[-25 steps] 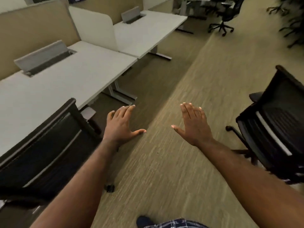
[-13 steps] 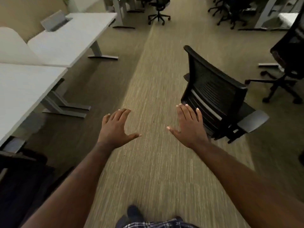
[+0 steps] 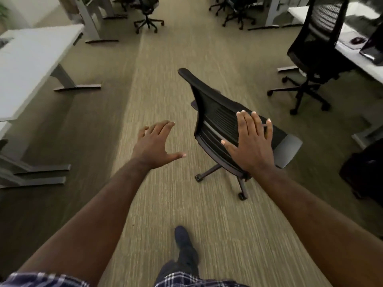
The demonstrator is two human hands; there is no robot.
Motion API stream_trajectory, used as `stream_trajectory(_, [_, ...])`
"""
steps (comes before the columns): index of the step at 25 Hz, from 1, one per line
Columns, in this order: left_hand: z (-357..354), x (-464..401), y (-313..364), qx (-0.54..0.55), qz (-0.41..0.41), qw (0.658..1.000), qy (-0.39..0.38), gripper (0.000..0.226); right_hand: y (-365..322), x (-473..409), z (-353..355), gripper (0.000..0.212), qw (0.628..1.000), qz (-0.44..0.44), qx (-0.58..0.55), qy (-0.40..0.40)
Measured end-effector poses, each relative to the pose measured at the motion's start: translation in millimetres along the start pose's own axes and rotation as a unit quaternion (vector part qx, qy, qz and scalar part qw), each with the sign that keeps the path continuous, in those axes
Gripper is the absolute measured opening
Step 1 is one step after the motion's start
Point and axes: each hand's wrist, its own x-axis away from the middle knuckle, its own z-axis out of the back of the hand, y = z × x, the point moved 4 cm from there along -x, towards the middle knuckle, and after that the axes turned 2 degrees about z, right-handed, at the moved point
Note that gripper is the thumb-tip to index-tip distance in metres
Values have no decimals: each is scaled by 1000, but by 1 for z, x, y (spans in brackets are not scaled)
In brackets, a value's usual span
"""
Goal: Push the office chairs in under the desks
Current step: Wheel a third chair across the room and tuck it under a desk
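Fingers of the right hand are spread wide and extended, holding nothing; they overlap the mesh backrest of the nearest office chair, though actual contact cannot be told from this view. Fingers of the left hand are loosely opened with the thumb splayed, empty, poised over the carpet just left of that chair. Both bare forearms reach forward from plaid short sleeves; one dark shoe is stepped ahead on the lighter carpet strip. The nearest chair stands in the open aisle, well apart from any counter, its backrest turned toward the viewer and a grey armrest pad at its right. A second office chair stands beside the right-hand counter, which carries a mouse. A white counter lies to the left; further chairs stand blurred in the distance.
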Motion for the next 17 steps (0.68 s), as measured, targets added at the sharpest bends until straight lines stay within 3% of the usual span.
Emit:
stream_trajectory(6, [-11,-152,-11,15,-75,997,-6,108,29,-80,-42,84,990,-103,32,-89])
stream_trajectory(11, [-41,-245,-19,-7,-121,991,-60,114,38,-110,-48,87,977,-192,60,-67])
stream_trajectory(17, [-36,-309,-7,-34,-191,978,71,97,61,-133,-44,94,971,-214,91,-61])
